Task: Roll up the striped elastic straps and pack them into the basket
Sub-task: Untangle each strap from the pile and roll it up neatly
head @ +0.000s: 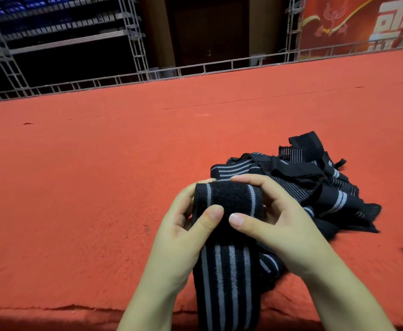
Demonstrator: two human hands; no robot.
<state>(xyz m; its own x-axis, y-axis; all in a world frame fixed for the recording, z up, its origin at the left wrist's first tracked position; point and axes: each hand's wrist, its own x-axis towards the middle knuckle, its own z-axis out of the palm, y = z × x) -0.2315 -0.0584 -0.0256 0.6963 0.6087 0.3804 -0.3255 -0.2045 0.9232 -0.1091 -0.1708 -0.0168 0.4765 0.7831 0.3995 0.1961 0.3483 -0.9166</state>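
Red-carpeted tabletop (100,187) underneath, and both hands, left hand (183,237) and right hand (274,223), have their grip clamped on the striped strap (226,271); loose straps (315,187) heaped near the right edge.

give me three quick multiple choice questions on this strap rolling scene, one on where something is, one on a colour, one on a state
1. Where does the pile of loose straps lie?
A. left of the hands
B. right of the hands, farther off
C. in a basket

2. What colour is the carpet?
A. red-orange
B. blue
C. grey

3. How is the strap being rolled held?
A. by both hands
B. by one hand only
C. lying untouched

Answers:
1 B, the heap sits on the carpet beyond the right hand.
2 A, the surface all round is red-orange.
3 A, the left hand and right hand each pinch the rolled top end, thumbs in front.
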